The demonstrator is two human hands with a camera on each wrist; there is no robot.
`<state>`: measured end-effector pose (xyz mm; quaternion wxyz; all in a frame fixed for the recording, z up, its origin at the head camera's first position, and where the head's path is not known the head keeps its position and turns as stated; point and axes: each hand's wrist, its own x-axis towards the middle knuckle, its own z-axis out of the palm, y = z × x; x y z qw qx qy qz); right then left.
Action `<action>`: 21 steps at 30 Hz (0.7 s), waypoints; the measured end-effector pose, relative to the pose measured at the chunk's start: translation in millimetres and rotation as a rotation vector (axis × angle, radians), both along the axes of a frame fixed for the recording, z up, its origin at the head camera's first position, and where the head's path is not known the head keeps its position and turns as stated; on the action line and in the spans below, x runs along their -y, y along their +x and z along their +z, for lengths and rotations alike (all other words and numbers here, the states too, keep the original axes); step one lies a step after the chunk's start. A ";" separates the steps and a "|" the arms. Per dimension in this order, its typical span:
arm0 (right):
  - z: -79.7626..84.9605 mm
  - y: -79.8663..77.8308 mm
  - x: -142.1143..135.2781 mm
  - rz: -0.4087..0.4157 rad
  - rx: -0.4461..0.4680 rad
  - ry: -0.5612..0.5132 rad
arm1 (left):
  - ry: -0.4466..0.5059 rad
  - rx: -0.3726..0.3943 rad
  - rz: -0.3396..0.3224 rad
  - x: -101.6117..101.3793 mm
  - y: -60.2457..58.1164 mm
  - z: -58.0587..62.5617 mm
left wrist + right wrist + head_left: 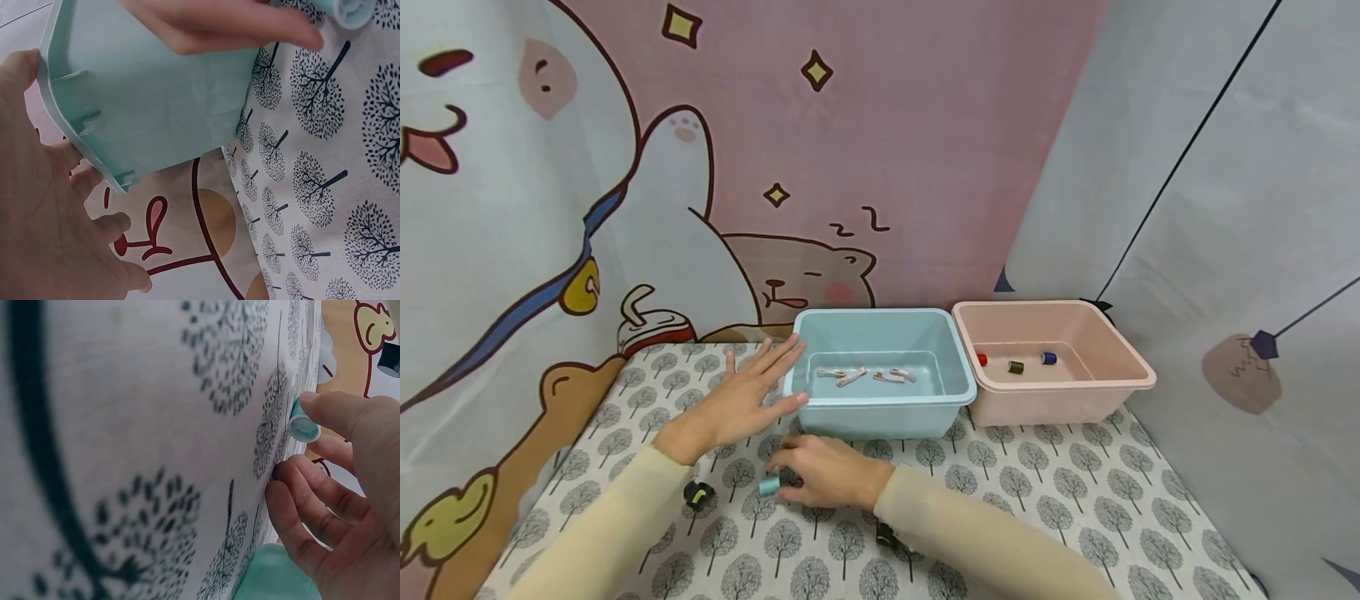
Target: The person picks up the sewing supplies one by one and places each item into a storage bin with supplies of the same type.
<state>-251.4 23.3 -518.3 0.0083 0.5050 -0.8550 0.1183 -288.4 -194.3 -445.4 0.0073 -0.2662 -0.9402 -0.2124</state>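
In the head view my left hand (741,408), fingers spread, rests at the left rim of a light blue basin (880,402). The left wrist view shows its thumb and fingertips along the basin's rim (59,122). Several small pale items that look like nail clippers (852,377) lie inside the basin. In front of it my right hand (831,471) is low over the cloth, beside a teal thread spool (769,485). In the right wrist view its thumb overlaps the spool (304,428); the left wrist view shows a gap between the spool (354,11) and the nearest finger.
A pink basin (1060,406) stands right of the blue one, with red (982,359), dark green (1016,367) and blue (1048,358) thread spools inside. A tree-print cloth (1015,483) covers the table. Cartoon-print curtains (925,150) hang close behind and beside it.
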 end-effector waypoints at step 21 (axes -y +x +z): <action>-0.2 2.7 -7.3 0.012 0.016 -0.017 | 0.000 0.002 0.006 -1.5 3.2 0.7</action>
